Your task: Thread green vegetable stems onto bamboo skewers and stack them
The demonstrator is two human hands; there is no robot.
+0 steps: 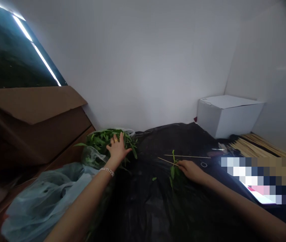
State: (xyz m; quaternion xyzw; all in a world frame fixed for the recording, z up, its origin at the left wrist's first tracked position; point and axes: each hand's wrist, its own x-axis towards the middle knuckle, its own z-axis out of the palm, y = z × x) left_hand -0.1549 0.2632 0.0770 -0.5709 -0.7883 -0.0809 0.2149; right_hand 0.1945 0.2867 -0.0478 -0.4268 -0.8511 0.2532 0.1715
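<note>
My left hand (118, 150) reaches over a heap of leafy green stems (99, 139), its fingers spread and touching the leaves. The heap sits in a clear plastic bag (94, 155). On the right, my right hand (190, 170) is closed on a thin wooden skewer (167, 161) that points left. A green leafy sprig (172, 171) crosses the skewer near my fingertips; whether it is pierced or only pinched I cannot tell. Just beyond that hand lies a second skewer (188, 156). One loose leaf (154, 179) rests between my hands.
Black plastic sheeting (150, 208) covers the work surface. A pale plastic bag (49, 198) and an open cardboard box (37, 127) stand at left. To the right are a white box (238, 112), a bundle of skewers (258, 149), a small ring (203, 164) and a lit screen (263, 198), partly blurred.
</note>
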